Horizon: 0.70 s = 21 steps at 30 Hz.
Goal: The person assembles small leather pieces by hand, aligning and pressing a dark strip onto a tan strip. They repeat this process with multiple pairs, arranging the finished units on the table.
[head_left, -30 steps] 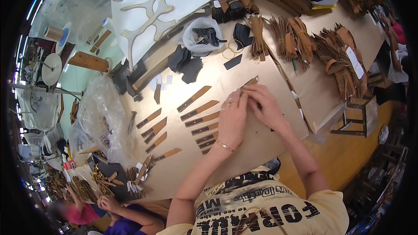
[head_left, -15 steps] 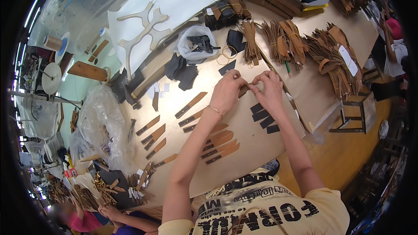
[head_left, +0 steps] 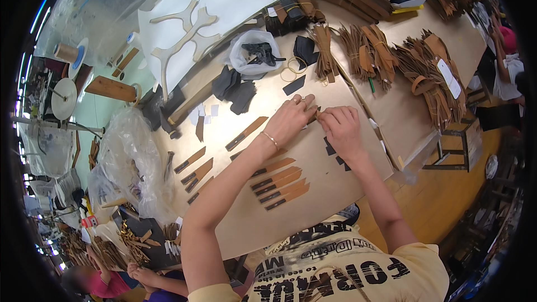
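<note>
A small brown leather piece (head_left: 318, 111), mostly covered by fingers, is pinched over the middle of the table. My left hand (head_left: 292, 117) is closed on one side of it, and my right hand (head_left: 341, 127) grips the other side with thumb and fingertips. Under and beside my left forearm lie rows of brown leather strips (head_left: 288, 182) with dark patches at one end. Several short black pieces (head_left: 331, 146) rest on the table, partly behind my right hand. A single black piece (head_left: 294, 85) lies just beyond my left hand.
Beyond my hands are a white plastic bag (head_left: 238, 59) of black parts, black leather pieces (head_left: 241, 96) and tied bundles of brown strips (head_left: 363, 56). Clear plastic sheeting (head_left: 131, 162) heaps up at the left. A co-worker's hands (head_left: 142, 273) show at the lower left.
My left forearm has swung left and my left hand lies flatter around the piece. My right hand has come slightly lower, covering more of the black pieces.
</note>
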### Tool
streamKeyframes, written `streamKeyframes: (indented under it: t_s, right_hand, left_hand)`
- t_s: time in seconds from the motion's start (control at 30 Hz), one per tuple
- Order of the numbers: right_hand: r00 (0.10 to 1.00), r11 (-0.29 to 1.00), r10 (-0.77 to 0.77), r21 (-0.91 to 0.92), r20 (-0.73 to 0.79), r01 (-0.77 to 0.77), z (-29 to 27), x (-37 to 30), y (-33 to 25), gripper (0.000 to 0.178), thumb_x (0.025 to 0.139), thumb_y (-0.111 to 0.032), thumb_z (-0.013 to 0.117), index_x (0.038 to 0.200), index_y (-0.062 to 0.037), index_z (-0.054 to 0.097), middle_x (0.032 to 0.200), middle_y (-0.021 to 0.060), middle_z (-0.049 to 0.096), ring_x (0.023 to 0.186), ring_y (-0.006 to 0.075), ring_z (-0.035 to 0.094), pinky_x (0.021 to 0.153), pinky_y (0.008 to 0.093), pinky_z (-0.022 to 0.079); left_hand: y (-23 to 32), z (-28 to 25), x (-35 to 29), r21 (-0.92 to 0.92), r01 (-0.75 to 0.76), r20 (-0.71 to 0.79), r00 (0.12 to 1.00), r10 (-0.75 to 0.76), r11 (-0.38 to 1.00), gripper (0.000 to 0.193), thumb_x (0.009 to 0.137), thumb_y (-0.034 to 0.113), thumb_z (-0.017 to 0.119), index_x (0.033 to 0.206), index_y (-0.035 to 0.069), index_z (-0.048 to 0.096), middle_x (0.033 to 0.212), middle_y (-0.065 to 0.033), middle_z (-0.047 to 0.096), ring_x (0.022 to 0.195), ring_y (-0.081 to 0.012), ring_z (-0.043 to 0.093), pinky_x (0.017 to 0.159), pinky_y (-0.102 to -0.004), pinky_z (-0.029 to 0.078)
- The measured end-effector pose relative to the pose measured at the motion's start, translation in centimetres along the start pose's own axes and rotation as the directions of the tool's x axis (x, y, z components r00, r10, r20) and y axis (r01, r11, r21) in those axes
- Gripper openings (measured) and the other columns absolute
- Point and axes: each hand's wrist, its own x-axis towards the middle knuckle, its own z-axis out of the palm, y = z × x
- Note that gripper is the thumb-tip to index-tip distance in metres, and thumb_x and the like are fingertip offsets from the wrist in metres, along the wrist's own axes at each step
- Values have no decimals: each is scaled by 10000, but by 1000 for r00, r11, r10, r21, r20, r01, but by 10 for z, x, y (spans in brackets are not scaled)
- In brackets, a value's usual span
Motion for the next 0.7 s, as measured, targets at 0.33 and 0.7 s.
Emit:
streamKeyframes:
  t_s: [0.33,0.7]
  right_hand:
    - [998,984,58,169,30,-62,1,-10,-7,133,825,-53,688,946,-54,633,954,52,689,909,239,634,833,373,466]
    - [915,875,371,272,156,-401,-6,2,-19,85,941,-77,600,951,-51,520,838,56,676,821,255,624,931,408,380]
  left_hand:
    - [11,11,-9,57,91,-76,993,-86,994,394,846,97,596,1236,42,594,1363,-123,487,1161,-315,521,923,-406,503]
    - [42,12,-23,16,259,-287,927,-243,966,414,839,29,572,1253,25,583,1384,-151,502,1247,-296,501,1027,-449,408]
